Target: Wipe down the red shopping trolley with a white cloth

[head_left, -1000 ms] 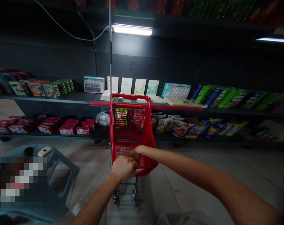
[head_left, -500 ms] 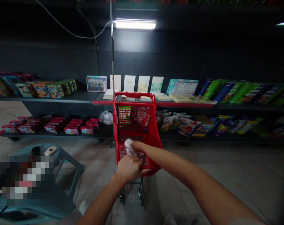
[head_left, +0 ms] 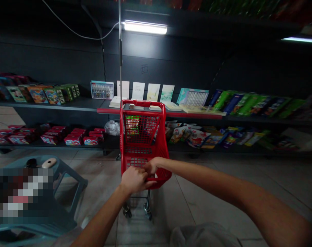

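A small red shopping cart [head_left: 168,151] with a grid-walled plastic basket stands in front of me. My left hand [head_left: 134,179] is closed over the near rim of the basket, its thumb lying along the edge. Just beside it, my right hand [head_left: 153,165] reaches down into the basket, fingers pointing down by the near wall. A bit of white cloth [head_left: 155,175] shows below my right hand; the rest of it is hidden by the hands. The fingertips of the right hand are also hidden.
Behind the cart, a dark shelf [head_left: 89,104] bears upright booklets [head_left: 139,91], marker sets and snack bags [head_left: 248,104]. Red boxes [head_left: 74,137] line the lower shelf. A blue-grey plastic stool [head_left: 78,183] stands at left. A thin metal pole [head_left: 120,51] rises by the cart.
My right hand has come nearer, from mid-basket to the near wall, taking the white cloth mostly out of sight. My left hand stays on the rim. The view has shifted slightly.
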Demonstrator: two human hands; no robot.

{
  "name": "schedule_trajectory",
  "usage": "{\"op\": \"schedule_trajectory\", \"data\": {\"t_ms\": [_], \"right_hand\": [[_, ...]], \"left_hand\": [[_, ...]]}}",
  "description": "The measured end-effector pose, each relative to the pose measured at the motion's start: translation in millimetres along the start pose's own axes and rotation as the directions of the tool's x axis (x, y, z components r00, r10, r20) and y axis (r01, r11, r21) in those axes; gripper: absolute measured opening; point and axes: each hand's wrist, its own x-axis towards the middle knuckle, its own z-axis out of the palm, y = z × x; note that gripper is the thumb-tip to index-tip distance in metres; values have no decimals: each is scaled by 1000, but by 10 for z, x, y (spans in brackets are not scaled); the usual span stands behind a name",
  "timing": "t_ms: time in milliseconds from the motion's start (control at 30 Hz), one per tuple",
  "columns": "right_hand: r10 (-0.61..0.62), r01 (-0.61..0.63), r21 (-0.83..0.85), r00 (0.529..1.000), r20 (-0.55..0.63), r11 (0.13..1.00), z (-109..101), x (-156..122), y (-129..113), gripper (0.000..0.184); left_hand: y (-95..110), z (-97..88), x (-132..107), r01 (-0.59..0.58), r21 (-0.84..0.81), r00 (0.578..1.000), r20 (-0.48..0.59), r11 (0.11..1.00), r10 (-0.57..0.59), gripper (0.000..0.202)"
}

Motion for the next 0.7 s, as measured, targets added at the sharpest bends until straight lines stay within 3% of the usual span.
{"op": "schedule_trajectory", "data": {"t_ms": [100, 267, 400, 567, 700], "right_hand": [[9, 0, -118, 997, 78, 993, -58, -77, 34, 14], [64, -50, -311, 997, 36, 949, -139, -183, 37, 19], [144, -185, -408, 981, -129, 894, -254, -186, 113, 22], [192, -375, -437, 893, -407, 817, -548, -305, 370, 27], [133, -386, -455, 859, -494, 803, -641, -469, 557, 33]], "left_hand": [[-40, -29, -62, -20, -1, 999, -47, 1000, 20, 55], [-113, -37, -180, -41, 18, 991, -123, 999, 43, 52], [-144, -21, -231, -78, 24, 984, -161, 997, 80, 50], [-161, -54, -258, -89, 16, 984, -155, 996, 90, 49], [-215, -94, -329, -112, 20, 983, -146, 993, 114, 50]]}}
